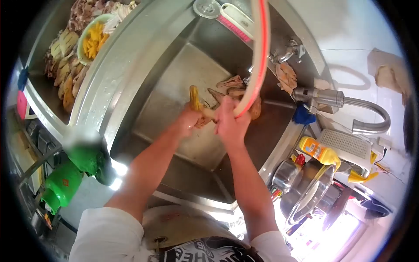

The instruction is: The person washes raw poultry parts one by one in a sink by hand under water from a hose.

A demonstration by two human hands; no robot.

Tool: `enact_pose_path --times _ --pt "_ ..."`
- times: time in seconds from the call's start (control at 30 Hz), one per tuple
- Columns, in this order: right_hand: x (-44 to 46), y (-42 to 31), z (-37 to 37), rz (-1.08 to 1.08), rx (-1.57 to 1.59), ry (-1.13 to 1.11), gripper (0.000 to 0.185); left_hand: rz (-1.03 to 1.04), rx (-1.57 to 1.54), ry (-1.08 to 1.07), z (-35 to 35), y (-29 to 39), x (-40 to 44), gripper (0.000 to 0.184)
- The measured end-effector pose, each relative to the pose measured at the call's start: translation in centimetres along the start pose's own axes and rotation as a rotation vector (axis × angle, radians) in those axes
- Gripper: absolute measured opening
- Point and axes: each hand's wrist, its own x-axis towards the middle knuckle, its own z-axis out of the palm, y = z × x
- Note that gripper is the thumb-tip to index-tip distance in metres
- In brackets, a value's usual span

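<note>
In the head view, my left hand (192,117) is closed around a yellowish poultry piece (194,95), whose narrow end sticks up past the fingers. Close beside it, my right hand (231,120) grips a clear hose (260,52) with a red stripe. The hose comes down from the top of the view, and its end points toward the piece in my left hand. Both hands are over a steel sink (168,87). More raw poultry pieces (232,83) lie in the sink behind my right hand, partly hidden by it and the hose.
A second basin at upper left holds raw meat (65,48) and a bowl of yellow pieces (94,39). A pink-bristled brush (235,26) lies on the sink's far edge. At right are a curved faucet (371,124), a yellow bottle (318,150) and metal bowls (305,192).
</note>
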Motion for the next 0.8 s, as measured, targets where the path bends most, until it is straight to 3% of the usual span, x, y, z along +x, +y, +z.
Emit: enact_pose_path --times 0.07,0.2,0.3,0.33,0.4,0.5,0.67,0.7,0.8 --pt "-1.2 0.5 0.0 -0.014 -0.078 -0.151 0.036 0.152 -0.035 0.135 0.7 -0.8 -0.3 0.022" --pt "-2.0 -2.2 0.6 0.020 0.062 0.018 0.038 0.202 -0.428 0.389 2.2 -0.3 -2.7 0.023" --pt "-3.2 -1.9 1.8 0.050 -0.025 -0.086 0.042 0.105 -0.760 0.263 2.1 1.1 -4.7 0.023" --pt "-3.3 -1.8 2.3 0.036 -0.039 -0.135 0.042 0.092 -0.712 0.193 1.4 1.2 -5.0 0.024" --pt "-3.2 -3.8 2.5 0.076 0.047 -0.015 0.041 0.066 -0.615 0.061 -0.2 1.3 -5.9 0.025" --pt "-3.5 -3.7 3.0 0.033 0.030 -0.022 0.040 0.029 -0.390 0.253 2.0 4.7 -7.8 0.021" --pt "-3.6 -4.6 2.6 0.015 0.042 0.056 0.039 0.299 -0.361 0.179 2.6 2.3 -6.0 0.021" --pt "-3.6 -4.0 2.4 0.061 0.018 0.050 0.038 0.359 -0.372 0.151 2.8 2.0 -5.7 0.023" --pt "-4.1 -2.6 2.3 -0.093 -0.058 -0.134 0.040 0.318 -0.292 -0.067 1.6 1.5 -5.0 0.019"
